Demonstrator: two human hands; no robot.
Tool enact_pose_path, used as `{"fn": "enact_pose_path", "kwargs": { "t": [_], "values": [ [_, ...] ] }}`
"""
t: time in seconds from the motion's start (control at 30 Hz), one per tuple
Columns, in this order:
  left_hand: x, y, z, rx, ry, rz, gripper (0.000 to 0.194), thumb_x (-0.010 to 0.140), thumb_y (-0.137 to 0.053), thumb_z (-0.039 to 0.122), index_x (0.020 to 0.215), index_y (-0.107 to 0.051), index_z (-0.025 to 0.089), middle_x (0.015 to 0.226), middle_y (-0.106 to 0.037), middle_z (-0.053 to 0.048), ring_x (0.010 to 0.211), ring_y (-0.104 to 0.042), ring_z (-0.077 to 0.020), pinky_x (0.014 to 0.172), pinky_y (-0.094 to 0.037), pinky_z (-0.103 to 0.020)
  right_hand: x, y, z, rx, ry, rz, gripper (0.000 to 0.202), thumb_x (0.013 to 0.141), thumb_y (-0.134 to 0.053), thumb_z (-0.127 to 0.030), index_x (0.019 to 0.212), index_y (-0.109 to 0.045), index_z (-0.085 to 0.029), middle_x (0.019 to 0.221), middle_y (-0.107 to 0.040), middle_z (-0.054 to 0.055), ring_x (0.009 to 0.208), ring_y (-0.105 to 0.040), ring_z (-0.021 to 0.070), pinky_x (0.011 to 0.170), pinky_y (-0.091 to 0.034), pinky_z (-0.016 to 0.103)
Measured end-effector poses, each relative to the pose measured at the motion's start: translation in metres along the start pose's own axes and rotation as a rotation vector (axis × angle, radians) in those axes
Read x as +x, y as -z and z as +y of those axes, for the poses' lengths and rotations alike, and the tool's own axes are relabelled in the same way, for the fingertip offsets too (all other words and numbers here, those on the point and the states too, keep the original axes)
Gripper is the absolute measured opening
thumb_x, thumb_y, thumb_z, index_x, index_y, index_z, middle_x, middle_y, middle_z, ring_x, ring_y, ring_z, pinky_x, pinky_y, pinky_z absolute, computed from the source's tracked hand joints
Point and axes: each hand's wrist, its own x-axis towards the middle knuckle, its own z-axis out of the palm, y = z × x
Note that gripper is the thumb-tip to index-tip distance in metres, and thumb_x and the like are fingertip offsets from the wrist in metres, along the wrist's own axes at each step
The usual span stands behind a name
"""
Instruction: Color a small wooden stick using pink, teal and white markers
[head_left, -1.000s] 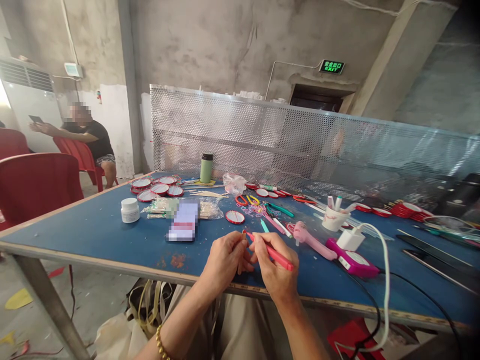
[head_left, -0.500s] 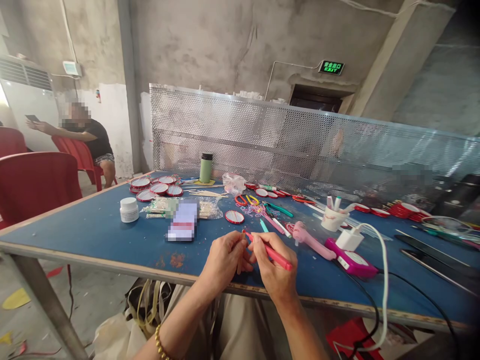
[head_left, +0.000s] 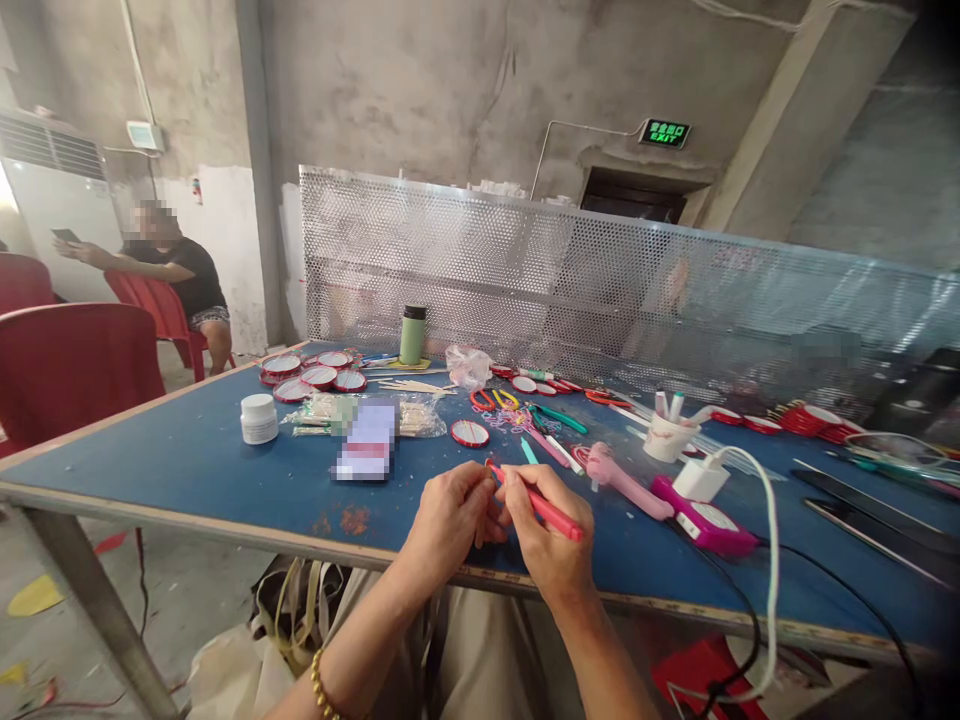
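A red marker pen (head_left: 553,515) is gripped in my right hand (head_left: 551,540), its tip slanting up to the left. My left hand (head_left: 450,515) is closed in a pinch on a small wooden stick (head_left: 487,472), mostly hidden by the fingers. The pen tip meets or nearly meets the stick's upper end; contact is too small to confirm. Both hands are close together over the table's near edge. Just beyond them lie a round red-rimmed disc (head_left: 469,433) and a teal marker (head_left: 529,452).
On the blue table (head_left: 187,480) are a phone (head_left: 367,440), a white jar (head_left: 259,420), bagged sticks (head_left: 421,418), a green bottle (head_left: 412,338), a pink glue gun (head_left: 626,485) and a white cable (head_left: 770,560). A perforated metal screen (head_left: 450,260) stands behind. A person (head_left: 187,270) sits far left.
My hands stay almost in place, with the pen shifted only very slightly at the stick's end. Less of the stick shows below my left fingers now.
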Motion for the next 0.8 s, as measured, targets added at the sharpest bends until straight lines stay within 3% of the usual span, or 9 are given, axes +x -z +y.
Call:
{"fn": "enact_pose_path", "kwargs": {
  "t": [0.8],
  "values": [
    [-0.0008,-0.0003,0.0012,-0.021,0.019,-0.006,0.029,0.09,-0.048,0.041,0.07,-0.049,0.02,0.057,-0.064,0.001,0.048,-0.062,-0.0134,0.044,-0.041,-0.02,0.0008,-0.0002,-0.0001,0.01,-0.008,0.009,0.02,0.097,-0.054,-0.025,0.079,-0.061,-0.018,0.063,-0.065,-0.002,0.049,-0.058,0.0095,0.054,-0.046,0.021]
  ]
}}
